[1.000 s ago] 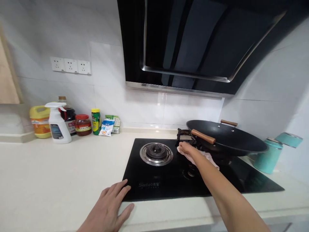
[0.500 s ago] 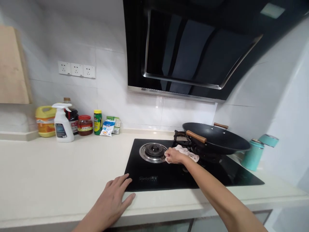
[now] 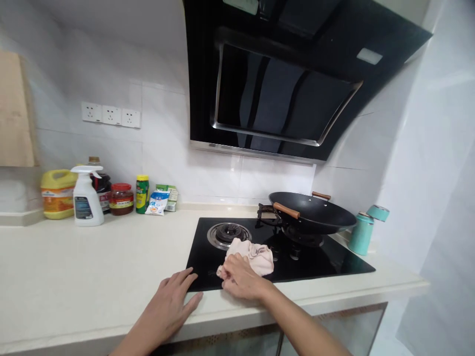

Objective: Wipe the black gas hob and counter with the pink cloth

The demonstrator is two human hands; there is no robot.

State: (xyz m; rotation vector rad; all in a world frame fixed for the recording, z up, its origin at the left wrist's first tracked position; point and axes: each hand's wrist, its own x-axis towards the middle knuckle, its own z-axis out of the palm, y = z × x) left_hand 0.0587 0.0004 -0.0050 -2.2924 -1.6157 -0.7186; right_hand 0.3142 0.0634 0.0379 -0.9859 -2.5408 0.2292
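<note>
My right hand (image 3: 241,278) is closed on a pale pink cloth (image 3: 260,259), pressed against the front of the black glass gas stove (image 3: 326,269). Part of the cloth spreads out behind the knuckles, just in front of the left burner (image 3: 229,233). My left hand (image 3: 172,299) lies flat with fingers spread on the counter, fingertips touching the stove's front left corner. A black wok (image 3: 315,212) with wooden handles sits over the right side of the stove, beyond the cloth.
Along the wall at left stand a white spray bottle (image 3: 87,200), a yellow jug (image 3: 58,195), a red-lidded jar (image 3: 121,199), a green shaker (image 3: 142,194) and a blue-white packet (image 3: 158,203). A teal canister (image 3: 361,235) stands right of the wok. The range hood (image 3: 285,94) hangs above.
My right hand has moved the cloth left and toward me, from beside the left burner to the stove's front edge. The left hand stays at the corner. The view has shifted slightly.
</note>
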